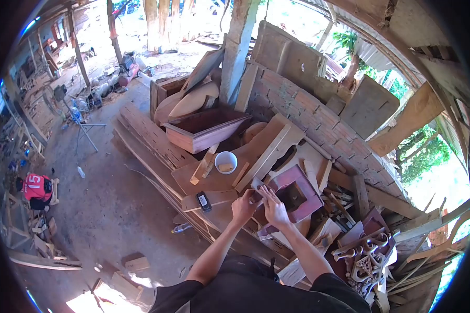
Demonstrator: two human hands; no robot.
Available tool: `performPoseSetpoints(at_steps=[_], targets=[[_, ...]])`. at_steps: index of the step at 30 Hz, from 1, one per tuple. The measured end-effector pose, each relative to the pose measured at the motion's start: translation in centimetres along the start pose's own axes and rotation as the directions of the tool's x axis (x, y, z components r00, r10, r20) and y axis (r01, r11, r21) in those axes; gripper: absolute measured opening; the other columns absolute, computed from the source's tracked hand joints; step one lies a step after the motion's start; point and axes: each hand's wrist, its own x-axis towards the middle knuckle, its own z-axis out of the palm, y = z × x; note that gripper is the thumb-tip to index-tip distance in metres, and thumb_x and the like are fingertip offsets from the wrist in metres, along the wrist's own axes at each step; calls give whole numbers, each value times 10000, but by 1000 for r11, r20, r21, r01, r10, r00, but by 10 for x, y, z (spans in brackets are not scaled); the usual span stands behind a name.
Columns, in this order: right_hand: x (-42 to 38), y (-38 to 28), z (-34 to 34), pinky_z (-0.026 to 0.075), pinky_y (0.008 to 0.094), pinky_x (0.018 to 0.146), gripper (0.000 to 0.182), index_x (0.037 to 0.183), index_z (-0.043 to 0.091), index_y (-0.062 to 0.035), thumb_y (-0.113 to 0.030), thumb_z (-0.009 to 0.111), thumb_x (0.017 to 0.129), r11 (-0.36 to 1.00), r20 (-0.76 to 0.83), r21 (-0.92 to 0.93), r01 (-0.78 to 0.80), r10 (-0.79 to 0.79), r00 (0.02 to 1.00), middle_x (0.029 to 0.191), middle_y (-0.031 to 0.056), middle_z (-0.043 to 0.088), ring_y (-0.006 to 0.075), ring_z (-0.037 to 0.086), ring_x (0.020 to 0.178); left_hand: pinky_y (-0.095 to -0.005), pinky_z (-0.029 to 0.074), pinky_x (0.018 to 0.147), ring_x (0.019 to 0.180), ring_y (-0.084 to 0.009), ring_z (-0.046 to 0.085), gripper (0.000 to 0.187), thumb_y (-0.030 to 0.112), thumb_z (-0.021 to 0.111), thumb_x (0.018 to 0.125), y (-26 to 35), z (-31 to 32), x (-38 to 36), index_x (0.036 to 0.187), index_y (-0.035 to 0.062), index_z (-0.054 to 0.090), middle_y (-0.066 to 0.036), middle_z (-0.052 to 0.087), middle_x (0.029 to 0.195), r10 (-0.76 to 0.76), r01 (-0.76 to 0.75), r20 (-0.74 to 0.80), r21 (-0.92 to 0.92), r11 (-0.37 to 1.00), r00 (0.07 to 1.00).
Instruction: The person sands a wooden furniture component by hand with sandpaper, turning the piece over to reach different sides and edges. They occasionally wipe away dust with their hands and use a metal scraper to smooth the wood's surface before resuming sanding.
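My two hands meet over the near left edge of a reddish-painted wooden frame (314,202) with a square opening. My left hand (242,208) is closed, fingers bent around a small reddish-brown piece that I cannot make out. Close beside it, my right hand (273,206) presses its fingers together over that same spot. A small pale grey piece (257,183) shows just past the fingertips. Left of my hands, a dark phone-like device (203,201) lies on a board. A white bucket (226,163) with wood bits inside stands beyond them.
Behind the bucket sits an open wooden box (206,130). Carved wooden scrolls (368,261) are piled at right, near a brick wall (303,104). Long planks (146,135) run along the left side. On the floor, a person in a red shirt (35,188) is low at far left.
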Motion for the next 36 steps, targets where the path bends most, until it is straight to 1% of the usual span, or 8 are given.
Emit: performPoseSetpoints(at_steps=[15,17,22,24,27,29,31,36], targets=[[7,2,5,132,604,1235,354,1285,626,6,-70,574,944,994,20,-94,54,-52,998,1323,176,652,296,556,1327,-458,561,693,812,-336,727,483,463,781,803,-2,-3,-1,1170,175,657,-88,752,877,-32,33,39,-38,999,999],[13,14,-29,179,607,1226,387,1257,635,31,-66,570,888,972,269,-203,115,-58,961,1389,205,599,302,534,1346,-466,556,685,817,-336,721,522,477,788,793,1,-7,1,1208,194,645,-93,752,883,-12,13,33,-20,1000,999],[14,53,-21,207,615,1213,365,1274,635,-16,-101,545,931,807,-185,-561,-185,96,978,1355,158,632,302,571,1292,-472,549,672,807,-351,717,538,498,800,777,14,-14,1,1202,205,648,-108,733,820,26,-27,-13,-68,997,1000],[7,31,-31,218,614,1206,382,1307,627,-56,-109,537,940,985,238,-148,86,-48,970,1313,142,660,304,617,1222,-466,548,675,805,-349,717,548,503,805,772,-2,-5,5,1199,198,648,-107,733,821,-34,35,25,-21,999,999],[11,45,-49,233,604,1199,374,1322,622,-75,-125,527,964,891,180,-325,317,-271,946,1275,141,681,313,660,1137,-456,548,684,805,-347,718,575,510,815,762,9,-12,4,1203,183,643,-105,733,821,-77,77,78,5,997,994],[32,66,-56,240,589,1198,360,1325,606,-44,-133,506,991,871,45,-422,-251,297,954,1340,166,637,326,612,1215,-453,547,690,806,-347,719,593,512,820,758,13,-16,7,1209,175,638,-103,734,820,-79,79,102,-2,997,992],[38,66,-43,273,554,1195,361,1323,603,-29,-130,525,985,822,-178,-531,-208,132,975,1392,192,593,341,548,1306,-425,532,699,791,-296,720,613,527,837,745,13,-14,4,1186,147,646,-84,711,777,-44,45,37,-8,999,998],[9,30,-51,237,521,1232,336,1313,622,-68,-106,534,991,951,254,-202,234,-180,950,1385,134,614,293,550,1318,-439,542,680,774,-322,723,614,534,811,769,9,-12,9,1221,161,629,-89,726,795,-66,67,93,1,998,993]])
